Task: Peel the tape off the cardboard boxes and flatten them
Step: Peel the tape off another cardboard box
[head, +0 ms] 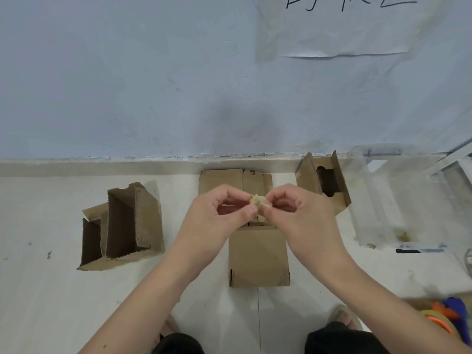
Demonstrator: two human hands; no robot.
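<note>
Both hands are meeting above the floor: the left hand (222,208) and right hand (293,210) are each pinching a crumpled wad of tape (259,201) between thumb and fingertips. Directly beneath them a cardboard box (258,254) is lying on the pale floor (51,290), a flattened box (222,181) behind it. An opened box (122,226) is standing to the left, another (323,182) leaning by the wall (127,85).

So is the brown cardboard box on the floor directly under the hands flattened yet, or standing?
Flattened: the brown cardboard box lies flat on the pale floor, panels spread, unlike the standing open cardboard box to the left.
</note>
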